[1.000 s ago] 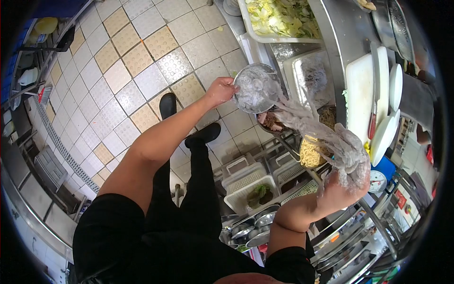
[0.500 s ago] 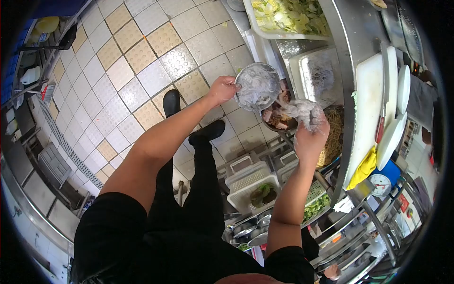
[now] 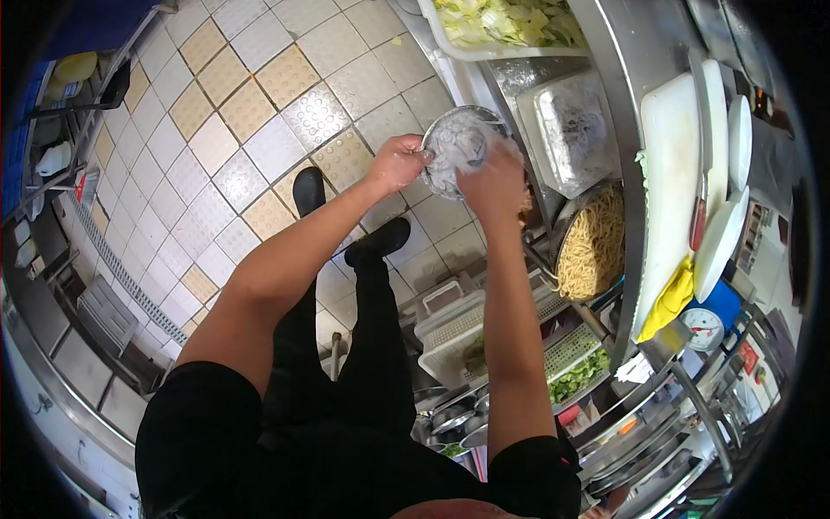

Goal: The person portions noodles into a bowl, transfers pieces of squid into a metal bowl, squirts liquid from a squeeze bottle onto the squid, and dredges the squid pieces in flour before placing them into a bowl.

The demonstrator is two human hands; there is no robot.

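Note:
A round metal bowl (image 3: 443,177) of white, flour-like coating with pieces in it hangs above the floor beside the counter. My left hand (image 3: 400,163) grips its left rim, thumb and fingers pinched on the edge. Over the bowl's right side is my right hand (image 3: 496,186), reaching into the white contents; its fingertips are blurred and partly hidden, so what it holds cannot be made out. A white tray (image 3: 530,110) with powdery material lies to the right. Behind my right hand, the container of meat pieces is mostly covered.
Noodles (image 3: 596,246) fill a round container right of my right hand. Cut cabbage (image 3: 506,24) lies in a tray at the top. A knife (image 3: 699,186) rests by white boards (image 3: 666,164), near a yellow cloth (image 3: 670,301). Baskets (image 3: 450,333) stand below.
My right hand has moved left from over the meat container into the bowl. The noodles show more fully. The view has shifted slightly.

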